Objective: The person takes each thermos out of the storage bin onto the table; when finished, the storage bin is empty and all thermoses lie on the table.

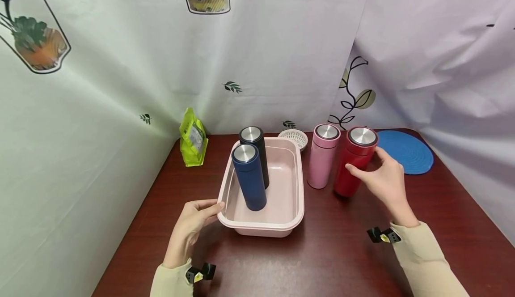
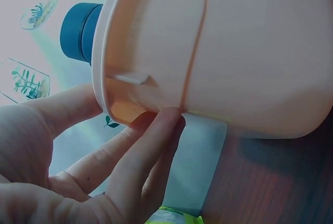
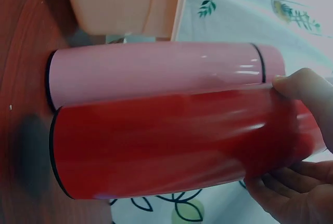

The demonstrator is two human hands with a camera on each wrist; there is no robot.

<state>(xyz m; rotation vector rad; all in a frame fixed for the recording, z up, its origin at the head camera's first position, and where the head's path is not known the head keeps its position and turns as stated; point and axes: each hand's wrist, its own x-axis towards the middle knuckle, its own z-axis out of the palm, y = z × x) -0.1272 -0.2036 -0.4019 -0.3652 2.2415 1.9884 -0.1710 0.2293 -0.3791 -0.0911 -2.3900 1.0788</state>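
Note:
My left hand (image 1: pixel 194 221) holds the near-left corner of a pale pink plastic basin (image 1: pixel 301 185), thumb at the rim and fingers under it against the outer wall (image 2: pixel 250 52). A blue thermos (image 1: pixel 251 183) and a black thermos (image 1: pixel 259 145) stand in the left part of the basin, the black one behind. My right hand (image 1: pixel 384 180) grips a red thermos (image 1: pixel 349 169) around its upper part, thumb on one side and fingers on the other. The red thermos is roughly upright; whether its base touches the table I cannot tell. A pink thermos (image 3: pixel 156 70) stands close beside it.
Behind the basin sits a small white woven basket (image 1: pixel 297 138), partly hidden. A green-yellow pouch (image 1: pixel 193 140) stands at the back left. At the back right lies a round blue mat (image 1: pixel 410 154). Patterned white cloth (image 1: pixel 261 55) hangs behind the dark red-brown table (image 1: pixel 322 252).

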